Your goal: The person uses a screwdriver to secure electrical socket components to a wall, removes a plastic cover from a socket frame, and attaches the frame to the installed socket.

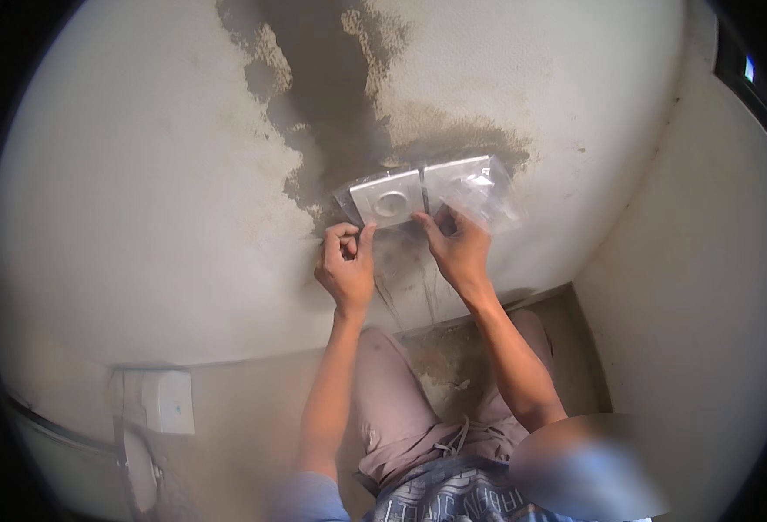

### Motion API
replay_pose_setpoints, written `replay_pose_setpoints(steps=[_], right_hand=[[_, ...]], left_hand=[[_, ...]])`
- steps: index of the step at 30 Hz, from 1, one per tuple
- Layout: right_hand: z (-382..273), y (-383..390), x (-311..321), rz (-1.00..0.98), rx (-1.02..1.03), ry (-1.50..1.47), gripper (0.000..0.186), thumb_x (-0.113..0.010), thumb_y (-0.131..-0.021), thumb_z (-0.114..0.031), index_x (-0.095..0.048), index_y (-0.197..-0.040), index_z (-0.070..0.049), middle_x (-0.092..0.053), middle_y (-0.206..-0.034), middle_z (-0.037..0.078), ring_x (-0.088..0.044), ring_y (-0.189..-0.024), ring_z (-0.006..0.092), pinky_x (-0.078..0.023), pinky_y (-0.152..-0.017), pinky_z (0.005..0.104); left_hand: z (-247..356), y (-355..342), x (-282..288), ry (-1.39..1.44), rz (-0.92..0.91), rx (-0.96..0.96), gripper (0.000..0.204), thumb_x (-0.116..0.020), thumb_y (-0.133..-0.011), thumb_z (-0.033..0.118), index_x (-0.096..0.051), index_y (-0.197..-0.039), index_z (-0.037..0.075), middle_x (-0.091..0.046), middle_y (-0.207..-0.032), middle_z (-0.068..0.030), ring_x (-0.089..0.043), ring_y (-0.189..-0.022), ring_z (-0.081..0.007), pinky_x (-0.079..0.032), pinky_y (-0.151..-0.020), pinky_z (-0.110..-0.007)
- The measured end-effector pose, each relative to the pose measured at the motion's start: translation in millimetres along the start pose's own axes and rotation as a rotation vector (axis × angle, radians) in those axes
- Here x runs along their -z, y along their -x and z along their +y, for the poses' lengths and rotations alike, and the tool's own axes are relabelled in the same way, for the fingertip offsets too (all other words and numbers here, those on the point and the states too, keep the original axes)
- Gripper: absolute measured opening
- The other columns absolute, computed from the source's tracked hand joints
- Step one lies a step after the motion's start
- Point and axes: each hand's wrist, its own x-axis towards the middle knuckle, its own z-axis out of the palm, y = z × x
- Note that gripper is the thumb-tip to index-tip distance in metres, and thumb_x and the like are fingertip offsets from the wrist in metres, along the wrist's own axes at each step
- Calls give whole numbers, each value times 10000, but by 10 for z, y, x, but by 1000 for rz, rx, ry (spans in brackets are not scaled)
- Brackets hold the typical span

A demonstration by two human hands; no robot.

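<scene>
Two white wall fittings sit side by side on the wall: a left plate (375,187) with a round dial and a right plate (453,170), both under crinkled clear plastic (496,204). My left hand (345,265) is at the lower left corner of the left plate, its thumb tip at the edge and its fingers loosely curled apart from the thumb. My right hand (460,252) grips at the bottom of the right plate, near the gap between the two, with some fingertips hidden by the hand and plastic.
Rough grey plaster (314,78) runs down the pale wall to the plates. A side wall (679,261) rises at my right. A white box (167,402) lies at lower left. My bent legs (392,391) are below my hands at the wall's foot.
</scene>
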Motion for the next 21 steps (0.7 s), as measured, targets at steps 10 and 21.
replay_pose_setpoints(steps=[10,21], right_hand=[[-123,-132,25,111,66,-152,200,-799,-847,-161,-691,-860,7,-640,-655,102,-604,-605,219,-469,-599,331],[-321,-193,-122,106,4,-79,258,-806,-839,-201,-627,-764,-31,-622,-605,77,-573,-515,216,-430,-517,335]], left_hand=[[261,-257,-36,145,25,91,272,-779,-909,170,-559,-824,36,-416,-623,77,-351,-554,-15,-305,-512,-188],[426,-338,-93,104,46,3,304,-774,-911,173,-534,-773,47,-367,-591,84,-315,-535,-22,-269,-503,-205]])
